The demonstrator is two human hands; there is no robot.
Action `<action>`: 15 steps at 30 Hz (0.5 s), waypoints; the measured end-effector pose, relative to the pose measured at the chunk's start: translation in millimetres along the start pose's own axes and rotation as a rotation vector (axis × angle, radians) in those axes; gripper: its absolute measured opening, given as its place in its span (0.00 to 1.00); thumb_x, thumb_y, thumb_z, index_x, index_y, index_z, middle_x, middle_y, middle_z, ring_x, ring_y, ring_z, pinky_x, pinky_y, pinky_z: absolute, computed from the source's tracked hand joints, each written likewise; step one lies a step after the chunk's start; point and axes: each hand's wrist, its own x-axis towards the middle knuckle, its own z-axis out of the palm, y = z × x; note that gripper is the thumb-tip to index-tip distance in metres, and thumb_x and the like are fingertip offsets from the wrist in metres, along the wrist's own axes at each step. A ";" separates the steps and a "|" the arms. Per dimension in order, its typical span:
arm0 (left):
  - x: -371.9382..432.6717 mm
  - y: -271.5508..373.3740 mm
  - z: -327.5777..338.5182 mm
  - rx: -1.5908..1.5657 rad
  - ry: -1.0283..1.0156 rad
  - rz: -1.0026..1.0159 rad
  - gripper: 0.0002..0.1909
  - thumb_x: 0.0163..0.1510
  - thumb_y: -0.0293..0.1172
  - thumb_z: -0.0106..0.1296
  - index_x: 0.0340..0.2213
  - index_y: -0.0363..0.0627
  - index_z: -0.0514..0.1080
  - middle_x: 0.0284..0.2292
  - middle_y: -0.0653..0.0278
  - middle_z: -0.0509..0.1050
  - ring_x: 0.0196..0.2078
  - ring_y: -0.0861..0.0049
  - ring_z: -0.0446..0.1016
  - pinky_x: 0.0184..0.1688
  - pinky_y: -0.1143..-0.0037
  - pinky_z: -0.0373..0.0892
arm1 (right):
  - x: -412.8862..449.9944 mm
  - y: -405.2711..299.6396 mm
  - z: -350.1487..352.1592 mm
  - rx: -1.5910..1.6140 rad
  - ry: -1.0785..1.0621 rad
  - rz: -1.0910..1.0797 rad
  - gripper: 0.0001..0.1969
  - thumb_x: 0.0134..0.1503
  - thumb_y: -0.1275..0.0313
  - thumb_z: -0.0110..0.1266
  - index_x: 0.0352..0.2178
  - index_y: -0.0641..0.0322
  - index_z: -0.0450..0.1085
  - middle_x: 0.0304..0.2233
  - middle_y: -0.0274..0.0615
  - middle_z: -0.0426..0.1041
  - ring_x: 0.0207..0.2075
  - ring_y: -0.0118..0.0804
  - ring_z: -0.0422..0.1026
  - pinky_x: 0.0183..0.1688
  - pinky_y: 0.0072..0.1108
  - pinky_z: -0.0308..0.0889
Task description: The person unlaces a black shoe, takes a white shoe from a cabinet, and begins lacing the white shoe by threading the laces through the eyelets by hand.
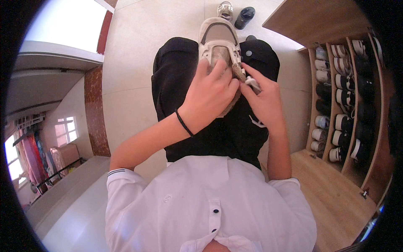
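Note:
A beige and grey sneaker [219, 33] lies over the person's knees, its toe pointing away and its tongue showing in the opening. My left hand [214, 91], with a black band at the wrist, lies over the opening, its fingers on the tongue and collar. On the shoe's right side, my right hand [263, 97] pinches the edge beside the eyelets between thumb and fingers. A white shoelace [252, 82] is bunched against the right palm, and its loose end hangs below that hand. The left hand hides much of the heel.
Another beige sneaker [225, 11] and a black shoe [245, 18] stand on the tiled floor ahead. To the right is an open wooden shoe cabinet [349, 104] with several shoes on its shelves; its door panels stick out. A white-framed grey panel [56, 56] is at the left.

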 end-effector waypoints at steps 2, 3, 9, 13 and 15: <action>0.9 -2.5 -2.5 0.012 -0.038 0.029 0.04 0.48 0.31 0.52 0.29 0.48 0.71 0.35 0.68 0.73 0.49 0.67 0.66 0.49 0.61 0.61 | -3.2 -2.5 3.9 -0.065 0.046 0.020 0.22 0.52 0.73 0.60 0.50 0.66 0.70 0.35 0.54 0.77 0.32 0.38 0.77 0.36 0.25 0.70; 0.2 -5.6 -6.8 -0.066 -0.017 0.022 0.05 0.47 0.30 0.52 0.30 0.47 0.72 0.36 0.67 0.74 0.50 0.67 0.67 0.50 0.61 0.60 | -3.6 -3.2 3.9 -0.065 0.048 0.020 0.22 0.52 0.73 0.60 0.50 0.66 0.70 0.35 0.54 0.77 0.32 0.38 0.77 0.36 0.25 0.70; -5.1 -7.0 -20.2 -0.502 0.194 -0.062 0.15 0.46 0.26 0.59 0.38 0.44 0.73 0.40 0.61 0.75 0.45 0.65 0.73 0.50 0.65 0.65 | -13.6 -23.5 -17.6 0.042 0.063 0.103 0.18 0.58 0.72 0.54 0.50 0.65 0.70 0.30 0.40 0.76 0.29 0.28 0.72 0.32 0.20 0.67; 10.8 16.6 -33.5 -1.038 0.321 -0.199 0.23 0.44 0.25 0.65 0.44 0.41 0.73 0.37 0.58 0.76 0.38 0.67 0.76 0.41 0.74 0.71 | -16.5 -39.4 -24.0 0.361 0.041 -0.126 0.21 0.64 0.70 0.41 0.55 0.71 0.64 0.30 0.37 0.69 0.31 0.26 0.65 0.36 0.18 0.63; 13.8 18.1 -27.7 -1.056 0.380 -0.207 0.24 0.43 0.22 0.64 0.45 0.40 0.73 0.36 0.57 0.76 0.35 0.70 0.76 0.38 0.76 0.72 | -16.0 -50.2 -22.6 0.270 0.094 -0.208 0.21 0.65 0.71 0.39 0.56 0.71 0.63 0.33 0.42 0.71 0.35 0.28 0.67 0.39 0.18 0.63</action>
